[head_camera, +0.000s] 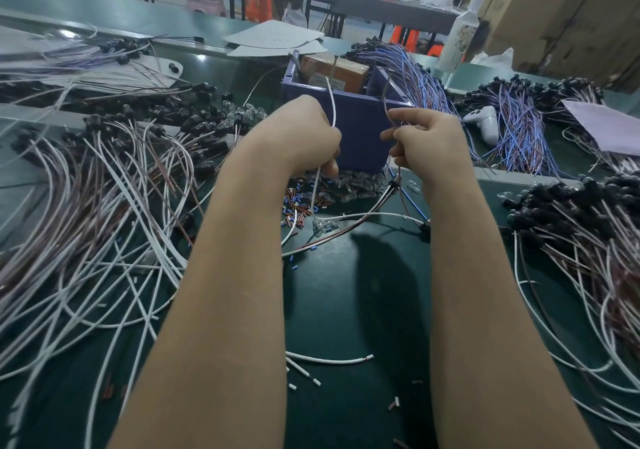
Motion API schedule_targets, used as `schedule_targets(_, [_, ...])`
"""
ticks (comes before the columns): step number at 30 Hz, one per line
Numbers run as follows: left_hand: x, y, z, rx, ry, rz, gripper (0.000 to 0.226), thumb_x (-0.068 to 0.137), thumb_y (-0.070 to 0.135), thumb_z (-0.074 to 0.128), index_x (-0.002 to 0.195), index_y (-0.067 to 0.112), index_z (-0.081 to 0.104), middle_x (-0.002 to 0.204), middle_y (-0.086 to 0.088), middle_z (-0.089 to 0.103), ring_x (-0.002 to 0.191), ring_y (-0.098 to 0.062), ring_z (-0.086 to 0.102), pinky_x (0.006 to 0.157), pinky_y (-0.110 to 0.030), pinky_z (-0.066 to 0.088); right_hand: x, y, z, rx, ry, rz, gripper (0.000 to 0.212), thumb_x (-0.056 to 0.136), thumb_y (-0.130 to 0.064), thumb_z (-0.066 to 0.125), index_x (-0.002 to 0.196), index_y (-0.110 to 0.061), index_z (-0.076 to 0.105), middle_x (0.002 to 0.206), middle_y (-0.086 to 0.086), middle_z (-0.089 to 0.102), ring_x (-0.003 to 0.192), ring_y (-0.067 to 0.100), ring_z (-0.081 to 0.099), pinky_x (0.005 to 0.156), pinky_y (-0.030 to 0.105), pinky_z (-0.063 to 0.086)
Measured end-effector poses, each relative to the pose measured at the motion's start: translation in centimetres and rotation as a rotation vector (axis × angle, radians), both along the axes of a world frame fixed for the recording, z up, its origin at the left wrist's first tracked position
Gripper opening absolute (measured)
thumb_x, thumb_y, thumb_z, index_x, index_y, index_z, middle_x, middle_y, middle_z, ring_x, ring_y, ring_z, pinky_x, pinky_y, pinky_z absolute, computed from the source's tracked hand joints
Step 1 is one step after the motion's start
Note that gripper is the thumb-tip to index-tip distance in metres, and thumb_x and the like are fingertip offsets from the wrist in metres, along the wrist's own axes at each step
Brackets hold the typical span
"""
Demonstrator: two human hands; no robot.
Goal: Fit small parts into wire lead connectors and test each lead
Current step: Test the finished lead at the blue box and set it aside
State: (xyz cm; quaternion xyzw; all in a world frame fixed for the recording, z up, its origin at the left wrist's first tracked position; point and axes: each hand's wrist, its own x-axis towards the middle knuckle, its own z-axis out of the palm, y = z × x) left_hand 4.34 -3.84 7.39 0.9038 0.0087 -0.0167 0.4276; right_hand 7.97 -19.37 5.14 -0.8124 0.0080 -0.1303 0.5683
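My left hand (304,136) grips a white wire (333,107) that rises from my fist toward the blue box (360,143) and hangs down below it. My right hand (422,140) pinches a brown wire (387,100), which runs down to a black connector (393,185) hanging under that hand. Both hands are held close together in front of the box. Clear small bulbs (356,187) and tiny red and blue sleeves (298,206) lie on the green table (346,292) beneath my hands.
Piles of white and brown leads with black connectors (104,185) cover the left side, more of these leads (581,226) lie on the right. Blue-purple lead bundles (512,126), a white handheld device (485,122) and a bottle (462,32) stand behind. Cut wire scraps (329,360) lie near me.
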Motion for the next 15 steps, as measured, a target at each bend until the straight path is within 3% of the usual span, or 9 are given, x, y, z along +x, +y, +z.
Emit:
schedule_targets(6, [0.0,0.1,0.1,-0.018,0.006,-0.02,0.03,0.094,0.013,0.042,0.078,0.005,0.065,0.042,0.005,0.06,0.031,-0.005,0.041,0.039,-0.014,0.036,-0.1,-0.4,0.1,-0.031,-0.031,-0.068,0.015,0.09,-0.008,0.05,0.087,-0.018,0.061,0.067,-0.003,0.062,0.042,0.0,0.046,0.045,0.015,0.04])
schedule_targets(8, [0.0,0.2,0.1,-0.059,-0.017,0.006,0.029,0.095,0.019,0.043,0.076,0.007,0.061,0.041,0.006,0.059,0.038,-0.01,0.043,0.04,-0.013,0.037,-0.4,-0.6,0.5,-0.015,-0.035,-0.052,0.013,0.091,-0.014,0.056,0.079,-0.018,0.059,0.062,-0.002,0.06,0.043,0.004,0.044,0.046,0.016,0.039])
schedule_targets(12, [0.2,0.4,0.1,-0.268,-0.155,0.021,0.03,0.096,0.035,0.05,0.089,0.01,0.063,0.043,0.009,0.057,0.04,-0.006,0.042,0.045,-0.018,0.035,-1.5,-0.6,1.6,0.024,0.025,0.272,0.01,0.092,-0.016,0.059,0.085,-0.016,0.067,0.062,-0.003,0.058,0.047,0.008,0.04,0.046,0.016,0.036])
schedule_targets(15, [-0.1,0.2,0.4,-0.419,-0.232,-0.034,0.022,0.095,0.031,0.055,0.093,0.012,0.065,0.048,0.009,0.055,0.035,-0.002,0.038,0.04,-0.013,0.031,-2.1,-0.5,2.1,0.004,0.058,0.481,0.016,0.094,-0.014,0.056,0.084,-0.018,0.068,0.062,-0.004,0.061,0.05,0.008,0.041,0.048,0.015,0.035])
